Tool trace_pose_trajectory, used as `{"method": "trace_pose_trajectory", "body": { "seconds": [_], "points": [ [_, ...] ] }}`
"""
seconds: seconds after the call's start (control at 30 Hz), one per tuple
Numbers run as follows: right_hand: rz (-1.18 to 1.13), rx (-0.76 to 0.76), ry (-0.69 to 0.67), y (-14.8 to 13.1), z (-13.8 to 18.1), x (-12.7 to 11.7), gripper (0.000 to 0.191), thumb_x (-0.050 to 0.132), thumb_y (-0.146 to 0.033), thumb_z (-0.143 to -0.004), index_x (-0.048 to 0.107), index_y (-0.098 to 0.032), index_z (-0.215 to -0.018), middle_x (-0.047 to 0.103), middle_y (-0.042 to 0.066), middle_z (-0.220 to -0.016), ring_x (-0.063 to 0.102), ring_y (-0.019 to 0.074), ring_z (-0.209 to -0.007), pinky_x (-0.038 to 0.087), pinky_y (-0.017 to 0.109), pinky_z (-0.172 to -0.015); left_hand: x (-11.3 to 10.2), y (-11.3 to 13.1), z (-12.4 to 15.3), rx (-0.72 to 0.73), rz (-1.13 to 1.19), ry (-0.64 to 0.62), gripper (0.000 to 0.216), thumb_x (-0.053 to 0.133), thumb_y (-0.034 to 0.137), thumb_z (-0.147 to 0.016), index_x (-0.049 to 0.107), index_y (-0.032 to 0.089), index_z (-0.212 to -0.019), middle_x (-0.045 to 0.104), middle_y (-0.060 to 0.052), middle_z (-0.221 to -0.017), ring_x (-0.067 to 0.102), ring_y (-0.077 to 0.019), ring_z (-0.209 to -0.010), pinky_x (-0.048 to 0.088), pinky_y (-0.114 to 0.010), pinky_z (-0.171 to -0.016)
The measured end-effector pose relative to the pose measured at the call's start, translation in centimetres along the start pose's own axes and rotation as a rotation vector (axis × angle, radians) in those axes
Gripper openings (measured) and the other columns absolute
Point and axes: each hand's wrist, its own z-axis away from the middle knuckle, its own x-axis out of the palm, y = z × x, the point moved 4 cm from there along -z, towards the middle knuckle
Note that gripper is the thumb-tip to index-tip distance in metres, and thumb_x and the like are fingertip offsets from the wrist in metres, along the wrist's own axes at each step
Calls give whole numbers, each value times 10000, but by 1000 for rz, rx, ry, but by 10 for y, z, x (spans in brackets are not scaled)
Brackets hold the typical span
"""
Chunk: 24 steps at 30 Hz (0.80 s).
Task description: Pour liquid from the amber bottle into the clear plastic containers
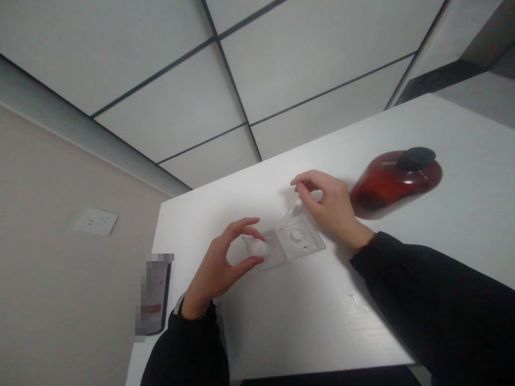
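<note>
A clear plastic case [300,240] lies open on the white table [306,316], with a round recess in its right half. My left hand [223,265] curls around the case's left half and pinches a small white cotton ball [259,249] between thumb and fingers. My right hand [328,206] hovers just behind the case, its thumb and forefinger pinched on a thin clear plastic piece [293,206] that slants down toward the case. Both sleeves are black.
A dark red bottle [392,182] with a black cap stands right behind my right hand. A phone [156,295] lies at the table's left edge. A wall socket [96,221] is on the beige wall to the left.
</note>
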Motion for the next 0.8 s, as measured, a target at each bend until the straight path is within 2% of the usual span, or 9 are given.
{"method": "trace_pose_trajectory", "body": {
  "seconds": [0.1, 0.17, 0.3, 0.37, 0.5, 0.57, 0.63, 0.73, 0.8],
  "points": [
    [-9, 0, -1, 0, 0, 0, 164, 543, -142, -914, 694, -207, -917, 757, 37, -881, 693, 167, -730, 533, 294, -659, 1, 0, 2, -10, 34, -70, 692, 697, 258, -981, 362, 366, -1577, 707, -54, -1260, 638, -225, -1239, 405, -457, -1183],
    [-19, 8, -2, 0, 0, 1, 162, 545, -142, -912, 695, -205, -919, 759, 41, -887, 697, 168, -739, 538, 292, -660, 2, -2, 2, -18, 48, -52, 788, 767, 304, -931, 343, 385, -1590, 658, -65, -1339, 611, -242, -1285, 433, -449, -1162],
    [-31, 28, -6, 0, 0, 1, 162, 544, -148, -908, 696, -205, -918, 761, 47, -898, 700, 175, -750, 532, 292, -640, 1, -7, 1, -53, 100, 17, 861, 845, 326, -861, 368, 400, -1574, 679, -33, -1196, 654, -243, -1223, 504, -429, -1093],
    [-31, 40, -10, 1, 0, 1, 162, 543, -153, -907, 695, -206, -916, 759, 47, -896, 698, 176, -748, 530, 294, -640, 1, -6, 2, -51, 124, -25, 817, 766, 279, -934, 312, 395, -1603, 709, -34, -1168, 636, -247, -1285, 449, -475, -1167],
    [-25, 63, -21, 1, 0, 1, 154, 545, -167, -907, 692, -212, -915, 755, 42, -884, 692, 178, -740, 533, 303, -647, 4, -6, 3, -74, 199, -110, 896, 742, 260, -948, 187, 396, -1639, 631, -82, -1421, 532, -261, -1429, 312, -538, -1269],
    [-27, 64, -23, 0, 0, 1, 156, 543, -168, -908, 693, -210, -915, 754, 42, -882, 693, 179, -745, 533, 302, -647, 5, -10, 1, -108, 254, -71, 915, 856, 303, -848, 307, 379, -1576, 585, -93, -1459, 559, -283, -1395, 389, -518, -1220],
    [-30, 63, -20, 0, 0, 1, 161, 540, -165, -911, 695, -206, -914, 755, 44, -887, 695, 179, -751, 533, 300, -650, 4, -14, -2, -143, 260, -29, 697, 898, 342, -796, 514, 308, -1377, 614, -95, -1391, 608, -292, -1320, 471, -486, -1139],
    [-44, 60, -14, 0, 0, 1, 162, 540, -160, -913, 696, -204, -913, 753, 45, -890, 692, 175, -747, 537, 301, -659, 1, -13, -3, -165, 173, -80, 307, 805, 362, -888, 643, 234, -1115, 651, -110, -1342, 618, -288, -1283, 503, -467, -1089],
    [-48, 70, -14, 0, 0, 0, 161, 539, -163, -911, 695, -204, -910, 749, 46, -884, 688, 175, -742, 529, 297, -643, 0, -8, -3, -142, 112, -172, 230, 697, 341, -970, 675, 247, -1179, 622, -116, -1431, 573, -295, -1360, 457, -495, -1149]
  ]
}}
